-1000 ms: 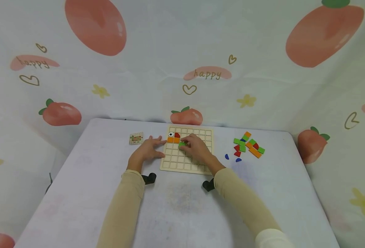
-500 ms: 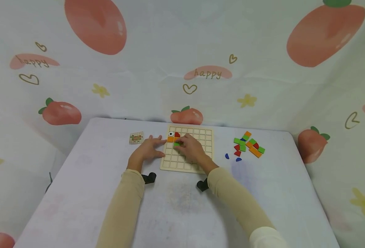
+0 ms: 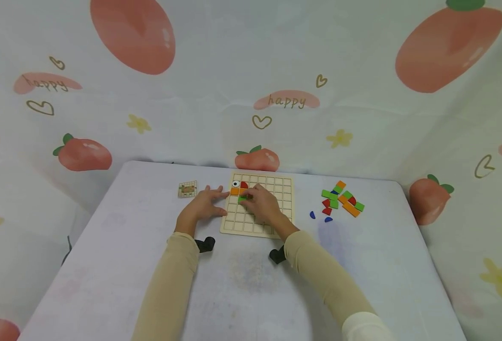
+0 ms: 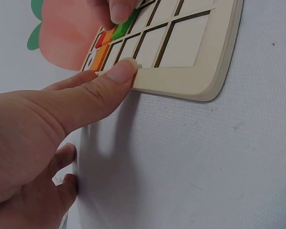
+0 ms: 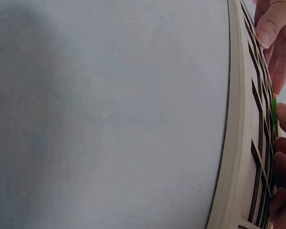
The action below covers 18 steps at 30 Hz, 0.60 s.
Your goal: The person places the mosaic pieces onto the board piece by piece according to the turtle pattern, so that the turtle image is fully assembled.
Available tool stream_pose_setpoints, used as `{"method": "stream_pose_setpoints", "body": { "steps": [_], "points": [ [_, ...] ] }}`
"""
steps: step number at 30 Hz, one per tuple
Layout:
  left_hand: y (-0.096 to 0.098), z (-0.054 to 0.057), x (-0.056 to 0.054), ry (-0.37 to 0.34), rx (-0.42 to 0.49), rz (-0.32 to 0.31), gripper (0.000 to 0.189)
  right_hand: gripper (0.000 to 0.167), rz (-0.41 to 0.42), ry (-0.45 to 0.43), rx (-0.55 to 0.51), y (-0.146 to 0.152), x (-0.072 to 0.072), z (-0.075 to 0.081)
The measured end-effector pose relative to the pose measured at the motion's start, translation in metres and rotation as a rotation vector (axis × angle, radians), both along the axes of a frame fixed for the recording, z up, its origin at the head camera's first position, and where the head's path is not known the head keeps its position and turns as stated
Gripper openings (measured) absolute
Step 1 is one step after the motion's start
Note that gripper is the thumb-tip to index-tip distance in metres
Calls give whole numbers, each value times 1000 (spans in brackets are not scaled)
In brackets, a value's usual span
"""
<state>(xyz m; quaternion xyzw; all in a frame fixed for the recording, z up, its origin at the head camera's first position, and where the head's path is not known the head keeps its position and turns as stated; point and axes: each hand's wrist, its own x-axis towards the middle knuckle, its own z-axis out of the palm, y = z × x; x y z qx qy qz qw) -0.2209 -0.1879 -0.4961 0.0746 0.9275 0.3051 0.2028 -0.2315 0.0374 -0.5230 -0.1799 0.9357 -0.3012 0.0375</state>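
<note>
Green tile [image 3: 241, 199] between right fingers [image 3: 252, 192]

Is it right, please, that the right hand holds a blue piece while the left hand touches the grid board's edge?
Not quite: the piece in the right hand is green, not blue, as the head view shows; the left hand does touch the grid board.

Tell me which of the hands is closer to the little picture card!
Left. The left hand is just right of the picture card, at the left edge of the grid board. The right hand is farther right, over the grid board.
</note>
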Motion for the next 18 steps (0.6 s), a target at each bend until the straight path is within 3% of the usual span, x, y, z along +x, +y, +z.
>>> {"method": "stream_pose_setpoints", "body": {
  "steps": [9, 18],
  "points": [
    [2, -1, -1, -3, -2, -4, 77, 30, -1, 6, 38, 3, 1, 4],
    [0, -1, -1, 4, -18, -3, 76, 37, 94, 224, 269, 11, 10, 12]
  ]
}}
